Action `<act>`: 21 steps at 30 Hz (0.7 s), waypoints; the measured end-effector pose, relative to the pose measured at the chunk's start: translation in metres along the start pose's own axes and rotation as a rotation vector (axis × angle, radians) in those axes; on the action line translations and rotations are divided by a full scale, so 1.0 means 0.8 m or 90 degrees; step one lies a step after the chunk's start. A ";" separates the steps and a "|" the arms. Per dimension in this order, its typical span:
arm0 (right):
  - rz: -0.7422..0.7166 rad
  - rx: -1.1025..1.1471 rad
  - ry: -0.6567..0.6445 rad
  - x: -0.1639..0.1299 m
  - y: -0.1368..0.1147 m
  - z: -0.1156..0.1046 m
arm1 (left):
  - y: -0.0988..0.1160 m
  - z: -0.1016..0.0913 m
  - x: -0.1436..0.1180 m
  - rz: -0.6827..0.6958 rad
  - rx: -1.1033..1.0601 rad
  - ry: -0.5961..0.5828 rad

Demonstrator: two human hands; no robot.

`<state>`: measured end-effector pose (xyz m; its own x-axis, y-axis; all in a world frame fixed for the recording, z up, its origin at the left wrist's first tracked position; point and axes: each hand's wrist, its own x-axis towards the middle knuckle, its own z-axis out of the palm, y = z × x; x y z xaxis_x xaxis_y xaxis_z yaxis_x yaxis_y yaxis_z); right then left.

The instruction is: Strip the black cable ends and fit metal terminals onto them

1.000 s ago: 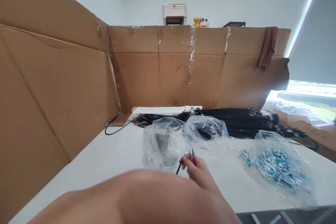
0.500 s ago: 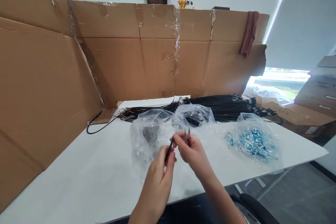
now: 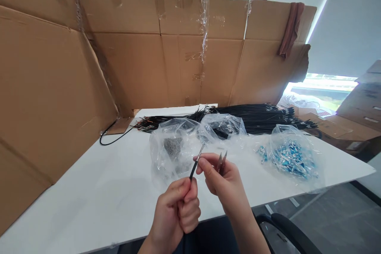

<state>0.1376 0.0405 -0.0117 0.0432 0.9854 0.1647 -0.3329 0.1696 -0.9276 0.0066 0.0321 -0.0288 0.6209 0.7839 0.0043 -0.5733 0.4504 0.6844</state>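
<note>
Thin black wire (image 3: pixel 193 171) held up over the desk (image 3: pixel 98 194) by both hands

The left hand (image 3: pixel 178 210) is curled in a fist with its grip tight round the low part of the wire, and the wire pokes up out of the fist. The right hand (image 3: pixel 222 178) pinches the shiny top end of the wire with finger and thumb, and it also holds small pointed snips (image 3: pixel 222 159) in the same grip. Just behind the hands lie two clear bags (image 3: pixel 178 143) with small dark bits inside. A clear bag of blue bits (image 3: pixel 293 158) lies to the right. A big bunch of black wires (image 3: pixel 256 117) lies at the back, by the cardboard wall (image 3: pixel 133 63)
</note>
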 end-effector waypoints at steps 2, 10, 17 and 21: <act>-0.012 -0.003 0.014 -0.008 -0.006 0.002 | 0.000 -0.004 0.000 -0.024 -0.025 -0.045; 0.028 0.065 -0.074 -0.034 -0.017 0.004 | -0.007 -0.011 -0.006 -0.057 -0.035 -0.165; -0.026 -0.024 -0.058 -0.035 -0.020 0.009 | 0.000 0.000 -0.009 0.028 0.087 -0.082; -0.014 -0.018 -0.032 -0.027 -0.024 0.013 | -0.008 0.015 -0.012 0.227 0.312 0.191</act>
<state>0.1332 0.0154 0.0060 0.0026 0.9797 0.2007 -0.3062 0.1918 -0.9324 0.0108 0.0170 -0.0248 0.2224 0.9654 0.1363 -0.3633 -0.0477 0.9305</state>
